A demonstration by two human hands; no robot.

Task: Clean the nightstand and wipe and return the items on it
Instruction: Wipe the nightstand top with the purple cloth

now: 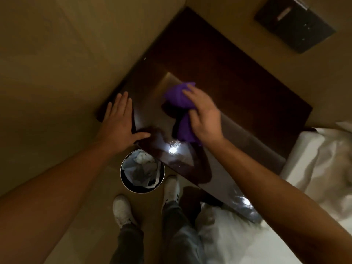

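The dark glossy nightstand [219,77] fills the middle of the head view, its top bare and shining with light reflections. A crumpled purple cloth [178,98] lies on the top near the centre. My right hand [204,116] presses on the cloth and grips it, slightly blurred. My left hand [122,121] lies flat with spread fingers on the nightstand's left front corner, holding nothing.
A round metal waste bin [142,171] with a liner and crumpled paper stands on the floor just below the nightstand's edge. My white shoes [122,210] are beside it. A bed with white sheets [320,164] is at the right. A dark switch panel [295,23] sits on the wall.
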